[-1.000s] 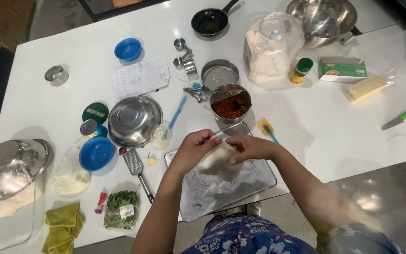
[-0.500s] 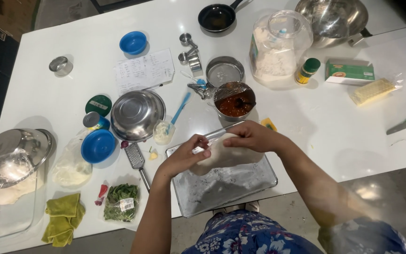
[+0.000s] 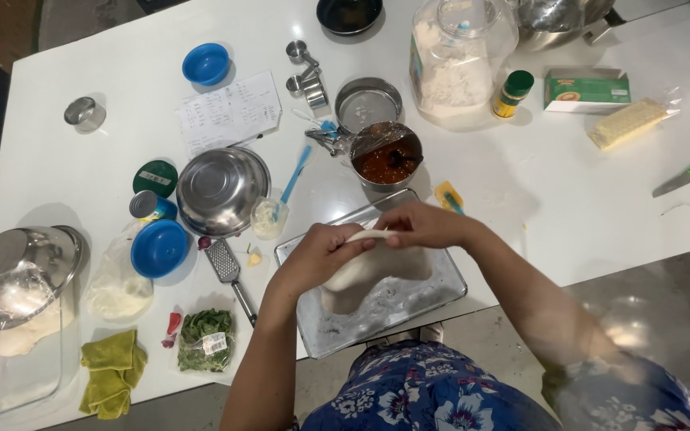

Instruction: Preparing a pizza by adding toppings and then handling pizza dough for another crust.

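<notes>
the pale dough (image 3: 369, 271) is gripped at its upper edge by the left hand (image 3: 317, 255) and right hand (image 3: 425, 225), its length drooping onto the floured tray (image 3: 441, 299) on the surface.

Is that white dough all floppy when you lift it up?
Probably floppy: the dough sags from the left hand and right hand towards the floured tray. It looks soft and stretchy, thinning at the pinched top edge. Likely sticky, hence the flour.
</notes>
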